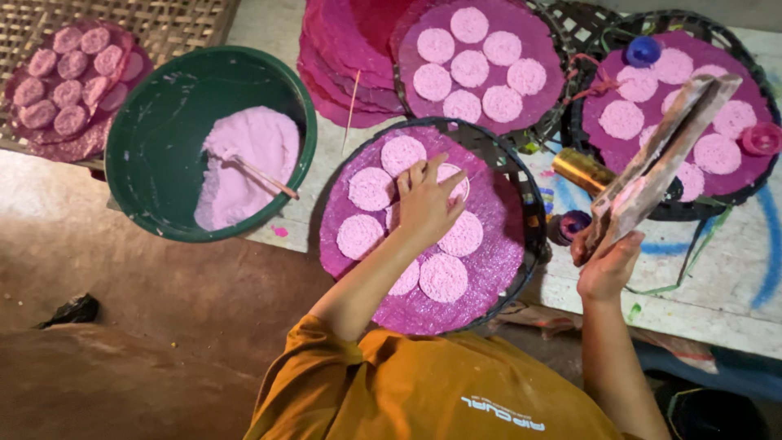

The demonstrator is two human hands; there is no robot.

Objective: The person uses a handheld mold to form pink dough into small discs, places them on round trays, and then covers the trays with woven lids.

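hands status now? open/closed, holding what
Left hand: open, fingers spread, pressing on the pale pink discs on the magenta sheet.
Right hand: closed on a flat wooden paddle.

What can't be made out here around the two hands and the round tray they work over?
Head view only:
- Middle pink disc: mostly hidden by the left hand.
- Flat wooden tool: grip end covered by the right hand.
- Round tray: near rim hidden by the orange shirt.
- Stick: tip buried in pink paste.
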